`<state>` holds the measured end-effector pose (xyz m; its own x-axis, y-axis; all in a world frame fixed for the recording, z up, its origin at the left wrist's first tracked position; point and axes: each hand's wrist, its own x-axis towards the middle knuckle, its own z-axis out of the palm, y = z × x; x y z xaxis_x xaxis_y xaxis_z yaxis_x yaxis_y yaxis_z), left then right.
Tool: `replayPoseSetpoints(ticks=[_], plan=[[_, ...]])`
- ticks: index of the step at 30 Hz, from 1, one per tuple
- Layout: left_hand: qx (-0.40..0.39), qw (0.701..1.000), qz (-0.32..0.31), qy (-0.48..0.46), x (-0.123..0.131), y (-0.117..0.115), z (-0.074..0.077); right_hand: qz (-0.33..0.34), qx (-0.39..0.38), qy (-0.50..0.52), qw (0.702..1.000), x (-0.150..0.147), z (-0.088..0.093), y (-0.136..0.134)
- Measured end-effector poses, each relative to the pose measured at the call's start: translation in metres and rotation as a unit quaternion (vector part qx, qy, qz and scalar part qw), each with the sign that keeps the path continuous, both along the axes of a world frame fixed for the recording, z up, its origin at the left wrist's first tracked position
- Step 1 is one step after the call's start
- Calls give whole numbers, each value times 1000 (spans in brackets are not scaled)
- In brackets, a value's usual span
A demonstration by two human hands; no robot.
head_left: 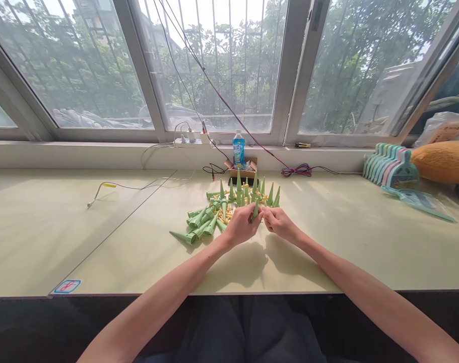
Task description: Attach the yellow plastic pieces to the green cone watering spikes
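My left hand is closed around a green plastic watering spike, its point tilted up past my fingers. My right hand meets it there, thumb and fingertips pinched together against the spike's side. Whatever sits in that pinch is hidden by the fingers. To the left lies a heap of loose green spikes, several on their sides with hollow ends showing. Behind my hands other spikes stand point up. Small yellow valve-like pieces are scattered among them.
A blue-labelled bottle stands in a small cardboard box by the window. Coiled cables and a power strip lie at the back. On the right are pastel plastic brush-like items and a packaged one.
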<state>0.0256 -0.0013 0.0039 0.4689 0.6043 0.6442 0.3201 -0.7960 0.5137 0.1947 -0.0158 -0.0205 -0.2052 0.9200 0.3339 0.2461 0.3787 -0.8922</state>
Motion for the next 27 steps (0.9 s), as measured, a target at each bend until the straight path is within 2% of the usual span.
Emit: replayPoseSetpoints(ticks=[6,16,21,27], plan=[[52,998,11,27,-1,1,-2,29,-49,30,998,-1,5,-2],[72,997,-1,40,-2,1,-3,43,-81,46,995,-1,9,-5],[31,999,16,24,0,1,-2,0,-57,20,998,-1,5,-3],[-18,999,41,4,1,1,0,-117,34,-31,992,-4,10,-6]])
